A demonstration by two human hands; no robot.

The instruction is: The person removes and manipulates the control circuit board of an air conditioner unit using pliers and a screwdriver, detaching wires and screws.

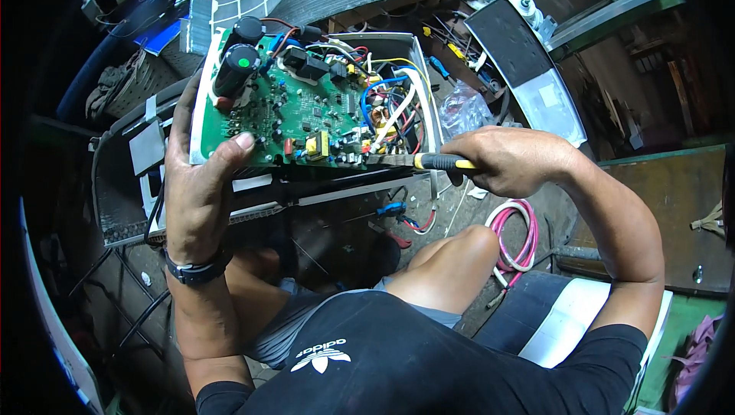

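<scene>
My left hand (203,162) grips the left edge of a green circuit board (306,109), its thumb on the board's face and its fingers behind. Large black capacitors (238,63) stand at the board's upper left. Several coloured wires (394,105) bunch at its right end, beside a metal housing (425,70). My right hand (505,161) is closed round a hand tool with a yellow and black handle (444,162). The tool's narrow metal end points left at the board's lower right edge. Whether its tip touches the board I cannot tell.
Below the board lies a dark frame with white edges (253,204). A pink and white hose coil (514,235) rests on the floor by my knee. At the upper right are a clear plastic bag (463,109), a blue-handled screwdriver (439,67) and a black-and-white panel (528,70).
</scene>
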